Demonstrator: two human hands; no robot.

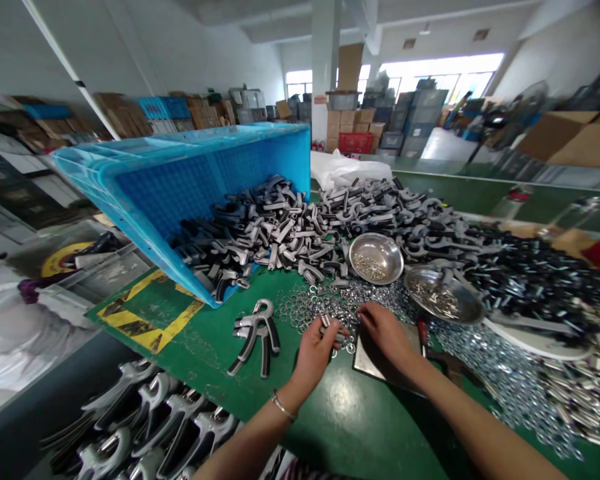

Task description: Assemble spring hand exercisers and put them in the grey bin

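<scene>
Over the green table (360, 427), the left hand (313, 357) has its fingers (331, 331) pinched on a small silver metal piece (326, 321), whose long axis seems to point up and away, though the view of it is poor. The right hand (386, 335) lies just beside, its fingers curled together with nothing showing between them, above a flat metal plate (367, 363). A heap of steel rings (320, 303) lies just ahead of both hands.

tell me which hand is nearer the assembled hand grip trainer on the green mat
Left. The left hand is just to the right of the assembled hand grip trainer, not touching it; the right hand is farther off, on the left hand's far side.
</scene>
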